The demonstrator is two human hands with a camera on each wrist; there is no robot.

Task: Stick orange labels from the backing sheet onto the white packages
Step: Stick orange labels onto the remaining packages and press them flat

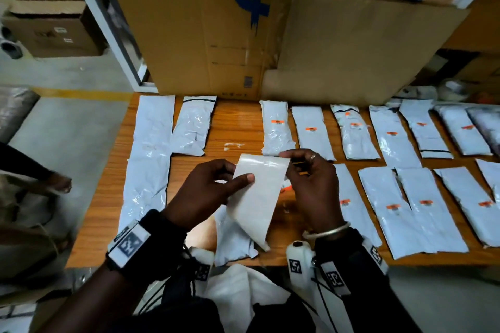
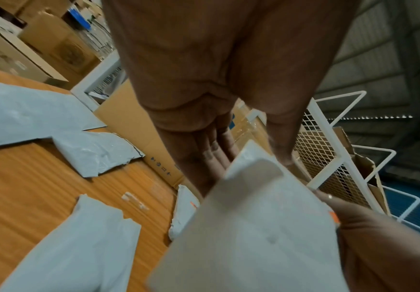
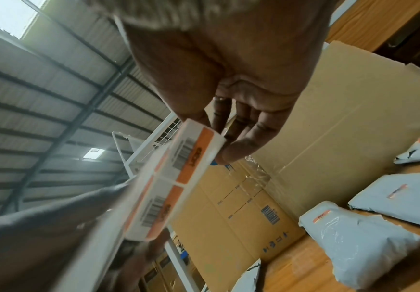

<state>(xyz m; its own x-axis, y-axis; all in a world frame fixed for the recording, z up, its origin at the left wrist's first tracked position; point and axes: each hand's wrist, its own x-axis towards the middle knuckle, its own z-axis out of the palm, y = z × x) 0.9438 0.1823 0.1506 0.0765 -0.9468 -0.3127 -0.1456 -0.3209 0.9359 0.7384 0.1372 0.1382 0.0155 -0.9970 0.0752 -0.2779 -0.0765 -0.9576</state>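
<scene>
Both hands hold the backing sheet [image 1: 257,192] above the wooden table [image 1: 238,121], its blank side up. My left hand [image 1: 243,180] grips its left edge, thumb on top and fingers underneath. My right hand [image 1: 290,162] pinches the far right corner. In the right wrist view the sheet's [image 3: 153,197] other face carries orange barcode labels [image 3: 195,156], and my fingertips [image 3: 228,154] pinch the corner beside the top label. White packages on the right [image 1: 311,130] bear orange labels. Two at the left [image 1: 154,127] [image 1: 193,124] show none.
A large cardboard box [image 1: 216,35] stands along the table's back edge. A crumpled white package [image 1: 232,243] lies under the sheet near the front edge. Another person's foot [image 1: 59,184] is on the floor at left. A white wire cage [image 2: 328,158] stands behind.
</scene>
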